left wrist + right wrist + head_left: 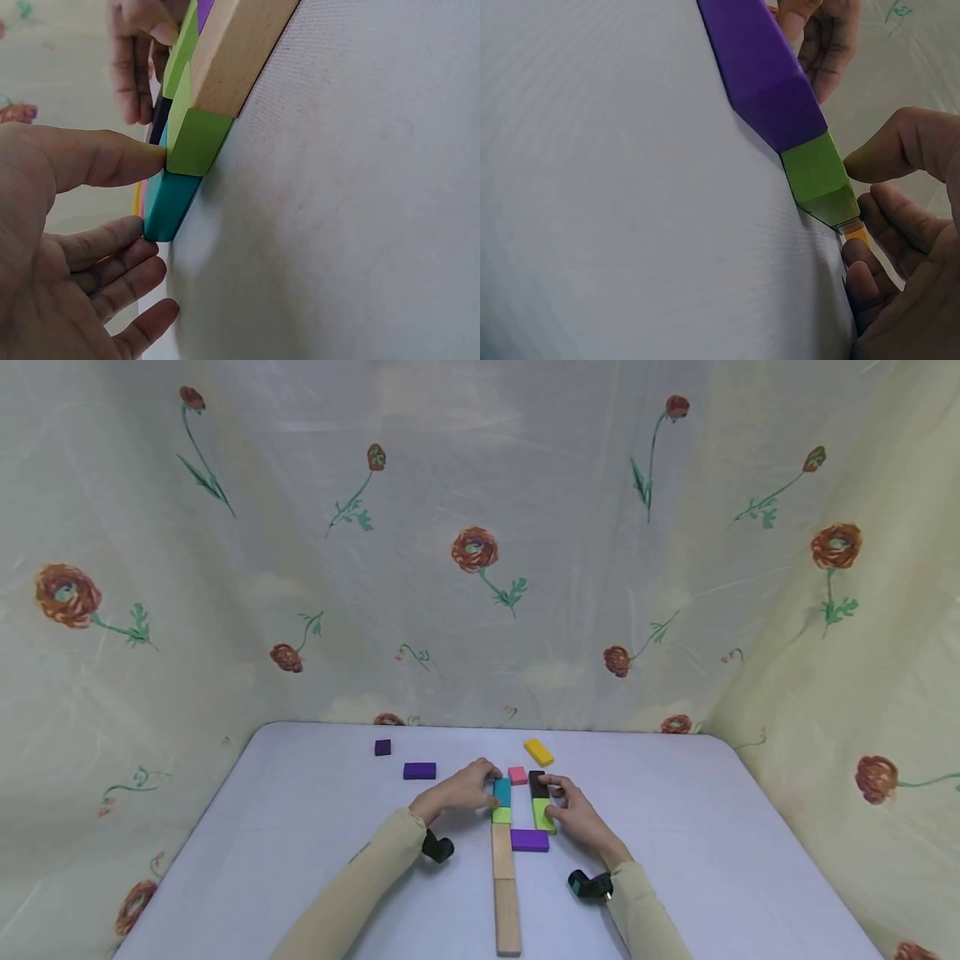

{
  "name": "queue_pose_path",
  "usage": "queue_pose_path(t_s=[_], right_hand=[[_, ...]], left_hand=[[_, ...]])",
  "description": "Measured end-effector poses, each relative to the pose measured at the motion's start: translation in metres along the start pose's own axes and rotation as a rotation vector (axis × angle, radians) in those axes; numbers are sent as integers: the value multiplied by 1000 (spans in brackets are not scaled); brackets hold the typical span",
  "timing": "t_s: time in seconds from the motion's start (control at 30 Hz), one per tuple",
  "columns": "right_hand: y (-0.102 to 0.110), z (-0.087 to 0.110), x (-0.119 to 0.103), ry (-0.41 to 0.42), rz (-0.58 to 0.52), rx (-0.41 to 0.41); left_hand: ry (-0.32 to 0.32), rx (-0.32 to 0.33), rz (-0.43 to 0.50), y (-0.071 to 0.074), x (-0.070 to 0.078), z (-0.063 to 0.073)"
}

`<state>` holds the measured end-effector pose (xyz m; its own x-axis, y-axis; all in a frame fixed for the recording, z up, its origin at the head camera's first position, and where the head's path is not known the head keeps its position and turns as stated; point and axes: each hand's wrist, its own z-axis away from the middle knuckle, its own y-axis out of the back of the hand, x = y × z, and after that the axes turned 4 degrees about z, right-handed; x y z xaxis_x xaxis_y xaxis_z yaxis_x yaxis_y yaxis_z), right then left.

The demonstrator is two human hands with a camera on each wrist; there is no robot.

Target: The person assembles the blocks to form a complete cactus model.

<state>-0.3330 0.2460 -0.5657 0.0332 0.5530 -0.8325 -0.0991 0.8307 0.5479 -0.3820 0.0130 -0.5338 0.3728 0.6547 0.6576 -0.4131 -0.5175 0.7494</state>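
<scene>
Head view showed a person's two hands among blocks laid on a white table (675, 827). The left hand (465, 788) pinched the teal block (502, 792) lengthwise, index finger at its far end and thumb near where it met the short lime block (502, 816). From there toward the person, a wooden block (503, 852) and a second wooden block (507, 917) continued the line. The right hand (582, 821) grasped the black block (537, 785) and the long lime block (540, 815), which lay end to end, its thumb against the lime one. The purple block (529, 841) lay crosswise at the near end of that lime block. Between the teal and black blocks sat the pink block (517, 776); farther off lay the yellow block (538, 752). To the left were the violet block (420, 771) and a small dark block (382, 747), with a floral curtain (555, 485) behind the table
</scene>
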Motion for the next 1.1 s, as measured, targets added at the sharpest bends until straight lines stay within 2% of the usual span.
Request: queue_pose_path(t_s=[1.1], right_hand=[[0,1,2,11,1,4]], left_hand=[[6,-30,-30,2,2,1]])
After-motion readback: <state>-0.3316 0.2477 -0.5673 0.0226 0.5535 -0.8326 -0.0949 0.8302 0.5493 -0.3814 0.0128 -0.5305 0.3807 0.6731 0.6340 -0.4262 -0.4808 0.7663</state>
